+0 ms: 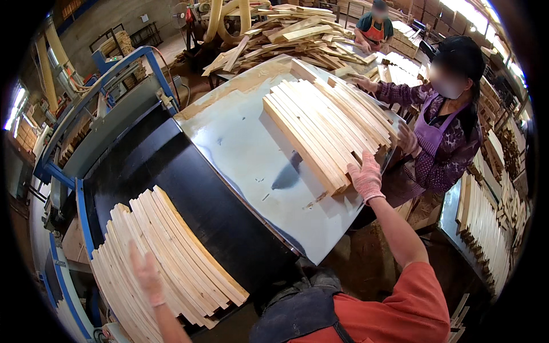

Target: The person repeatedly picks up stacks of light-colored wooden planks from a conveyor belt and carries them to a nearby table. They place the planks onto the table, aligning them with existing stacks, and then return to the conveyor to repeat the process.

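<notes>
My left hand, smeared by motion, is over a row of pale wooden strips on the black conveyor belt. Its fingers look stretched out, with nothing visible in them. In a pink knit glove, my right hand rests its spread fingers against the near right ends of another batch of wooden strips. That batch lies side by side on the grey metal table. Across from me, a co-worker in a purple apron has gloved hands at the far side of the same batch.
A blue-framed machine spans the belt at left. Behind the table rises a heap of loose boards. Another person stands at the back. More strips lie on a table at right. Thick hoses hang at the back.
</notes>
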Demonstrator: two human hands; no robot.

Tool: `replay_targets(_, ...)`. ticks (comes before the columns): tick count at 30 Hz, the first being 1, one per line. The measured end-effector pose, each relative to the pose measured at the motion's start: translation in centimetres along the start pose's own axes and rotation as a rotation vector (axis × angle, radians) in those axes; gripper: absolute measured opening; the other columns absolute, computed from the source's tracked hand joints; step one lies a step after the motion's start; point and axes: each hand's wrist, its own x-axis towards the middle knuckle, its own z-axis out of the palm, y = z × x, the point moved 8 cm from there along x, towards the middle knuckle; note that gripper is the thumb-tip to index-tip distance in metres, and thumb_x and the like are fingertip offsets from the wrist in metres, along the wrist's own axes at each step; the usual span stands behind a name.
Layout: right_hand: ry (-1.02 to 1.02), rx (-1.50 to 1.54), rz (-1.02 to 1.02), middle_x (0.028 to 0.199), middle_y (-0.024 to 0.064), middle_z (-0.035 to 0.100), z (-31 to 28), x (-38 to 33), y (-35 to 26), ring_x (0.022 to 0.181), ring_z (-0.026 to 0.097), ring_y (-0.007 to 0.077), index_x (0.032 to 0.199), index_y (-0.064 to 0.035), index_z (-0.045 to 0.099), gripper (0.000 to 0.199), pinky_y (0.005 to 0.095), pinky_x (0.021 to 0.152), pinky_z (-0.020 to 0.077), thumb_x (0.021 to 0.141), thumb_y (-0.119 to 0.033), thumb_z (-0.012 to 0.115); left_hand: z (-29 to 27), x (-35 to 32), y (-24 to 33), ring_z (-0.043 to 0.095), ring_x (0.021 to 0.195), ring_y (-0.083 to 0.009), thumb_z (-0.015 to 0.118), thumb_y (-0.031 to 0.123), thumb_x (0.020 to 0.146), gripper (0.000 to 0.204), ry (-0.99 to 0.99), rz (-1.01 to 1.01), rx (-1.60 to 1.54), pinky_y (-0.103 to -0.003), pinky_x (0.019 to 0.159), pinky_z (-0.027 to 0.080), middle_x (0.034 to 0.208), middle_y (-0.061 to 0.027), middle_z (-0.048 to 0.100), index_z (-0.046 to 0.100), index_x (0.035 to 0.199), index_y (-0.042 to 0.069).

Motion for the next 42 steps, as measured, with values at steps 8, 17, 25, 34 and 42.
replay_targets(8,0.035,0.260,0.075,0.169,0.0330,0.030,1.9,0.5,3.0,0.155,0.036,0.0457,0.162,0.0039,0.037,0.092,0.0442,0.126,0.0331,0.094,-0.046,0.074,28.9,0.0,23.4,0.056,0.141,-0.0393,0.075,0.030,0.094,0.067,-0.644,0.144,-0.399,-0.044,0.120,0.043,0.150,-0.0264,0.059,0.056,0.151,-0.001)
replay_targets(17,-0.118,0.489,-0.095,0.165,0.0346,0.037,1.2,-4.4,-1.3,0.143,0.052,0.0489,0.159,0.0060,0.041,0.094,0.0475,0.120,0.0437,0.092,-0.050,0.077,42.2,-4.7,29.6,0.040,0.146,-0.0508,0.075,0.045,0.093,0.101,-0.704,0.018,-0.285,-0.051,0.125,0.033,0.159,-0.0324,0.045,0.025,0.165,-0.006)
replay_targets(25,-0.124,-0.012,-0.334,0.130,0.0275,0.068,0.3,9.4,-5.9,0.119,0.065,0.0435,0.148,0.0033,0.055,0.076,0.0514,0.106,0.0513,0.093,-0.047,0.072,39.4,-4.4,30.1,0.053,0.128,-0.0453,0.075,0.038,0.090,0.083,-0.493,0.298,-0.228,-0.052,0.113,0.041,0.144,-0.0275,0.055,0.043,0.154,-0.004)
replay_targets(34,-0.414,0.179,-0.033,0.123,0.0337,0.070,10.2,15.3,-11.3,0.114,0.068,0.0454,0.121,0.0078,0.068,0.072,0.0483,0.098,0.0519,0.093,-0.058,0.068,37.5,-5.7,27.9,0.050,0.136,-0.0450,0.075,0.044,0.086,0.098,-0.428,0.037,-0.302,-0.050,0.118,0.039,0.148,-0.0273,0.054,0.033,0.161,-0.003)
replay_targets(42,-0.505,0.144,-0.455,0.107,0.0318,0.074,12.9,3.9,-20.6,0.104,0.071,0.0474,0.114,0.0067,0.066,0.063,0.0496,0.092,0.0549,0.092,-0.052,0.072,23.8,-10.0,23.9,0.065,0.119,-0.0451,0.072,0.051,0.089,0.094,-0.806,-0.344,-0.255,-0.050,0.104,0.052,0.129,-0.0267,0.068,0.033,0.165,0.012)
